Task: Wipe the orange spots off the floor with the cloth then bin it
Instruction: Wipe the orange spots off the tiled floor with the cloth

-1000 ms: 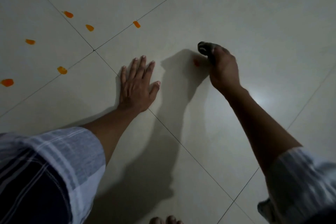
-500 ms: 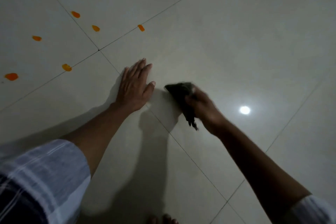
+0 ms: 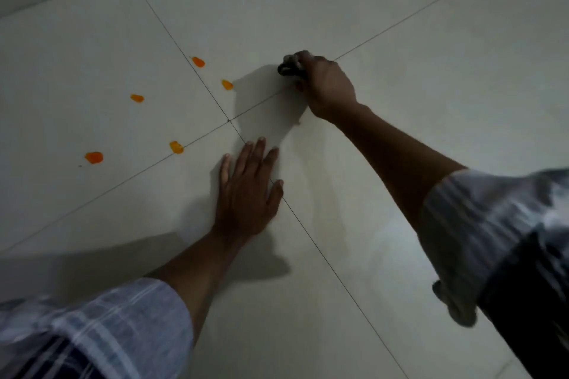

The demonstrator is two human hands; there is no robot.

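Cloth apparently bunched in right hand, arm outstretched

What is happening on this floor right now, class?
A person crouches over the tiled floor. The right hand presses a dark cloth onto the tiles near a grout line. The left hand lies flat, bracing. Five orange spots remain visible to the left of the cloth. No bin is in view.

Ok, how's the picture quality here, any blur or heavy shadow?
Head view: dim overall; the right sleeve is motion-smeared; the right hand with the cloth throws a dark shadow leftward on the floor; the orange spots stay sharp; faint glare at lower right.
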